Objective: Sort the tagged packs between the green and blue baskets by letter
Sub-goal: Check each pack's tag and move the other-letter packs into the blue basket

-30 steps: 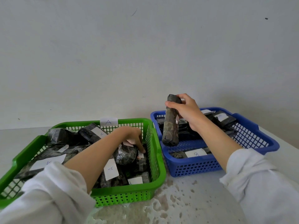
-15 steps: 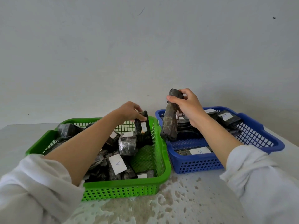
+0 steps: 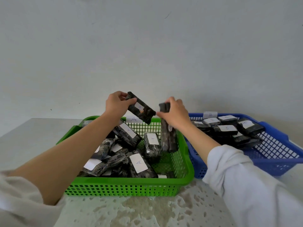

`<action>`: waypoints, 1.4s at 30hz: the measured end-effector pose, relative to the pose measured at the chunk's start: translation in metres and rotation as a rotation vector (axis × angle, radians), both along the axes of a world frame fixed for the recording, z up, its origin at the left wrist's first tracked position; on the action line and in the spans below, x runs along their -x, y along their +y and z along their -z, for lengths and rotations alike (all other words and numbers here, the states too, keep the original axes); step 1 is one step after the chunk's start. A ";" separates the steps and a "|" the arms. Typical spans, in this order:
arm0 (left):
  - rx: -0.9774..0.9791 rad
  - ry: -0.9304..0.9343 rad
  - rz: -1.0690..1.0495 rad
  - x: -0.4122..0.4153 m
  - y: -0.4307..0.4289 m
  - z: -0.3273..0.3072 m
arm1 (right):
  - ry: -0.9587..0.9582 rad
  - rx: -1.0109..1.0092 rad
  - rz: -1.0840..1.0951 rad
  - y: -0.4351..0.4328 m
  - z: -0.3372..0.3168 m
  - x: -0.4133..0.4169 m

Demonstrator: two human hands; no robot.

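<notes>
Black crinkly oblong pack [image 3: 141, 110] (white tag [image 3: 139, 106])

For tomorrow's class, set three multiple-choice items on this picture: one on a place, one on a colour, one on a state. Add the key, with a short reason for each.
1. The green basket stands:
A. left of the blue basket
B. right of it
C. inside it

2. The paper tags are:
A. red
B. white
C. yellow

3. The left hand:
A. is out of view
B. hangs empty
C. holds a pack

Key: 1 A, the green one is on the person's left, with the blue one beside it; 2 B, every tag in view is white; 3 C, it grips a tagged pack held up in the air.
</notes>
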State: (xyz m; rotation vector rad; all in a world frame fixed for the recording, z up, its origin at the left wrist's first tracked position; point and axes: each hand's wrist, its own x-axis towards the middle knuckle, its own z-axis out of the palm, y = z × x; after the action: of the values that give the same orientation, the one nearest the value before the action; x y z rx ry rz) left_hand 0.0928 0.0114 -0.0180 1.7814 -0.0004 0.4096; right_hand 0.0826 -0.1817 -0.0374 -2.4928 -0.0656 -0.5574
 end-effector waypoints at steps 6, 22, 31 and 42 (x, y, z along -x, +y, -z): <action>0.016 -0.025 -0.065 0.008 0.031 0.006 | 0.267 0.413 -0.049 0.023 0.023 -0.008; 0.136 0.053 0.075 0.027 0.018 0.023 | 0.081 -0.207 -0.327 0.022 0.002 0.014; -0.143 0.125 0.344 0.049 0.013 0.034 | 0.284 -0.341 -0.404 -0.009 -0.008 0.037; -1.441 0.313 0.718 0.048 0.000 0.044 | 0.077 -0.604 -0.244 -0.032 0.017 0.025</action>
State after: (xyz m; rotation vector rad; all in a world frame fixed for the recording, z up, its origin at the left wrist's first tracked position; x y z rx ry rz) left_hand 0.0452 0.0110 -0.0617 3.0064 -0.8801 -0.5804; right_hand 0.0575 -0.2133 -0.0542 -1.8804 -0.1453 -0.3158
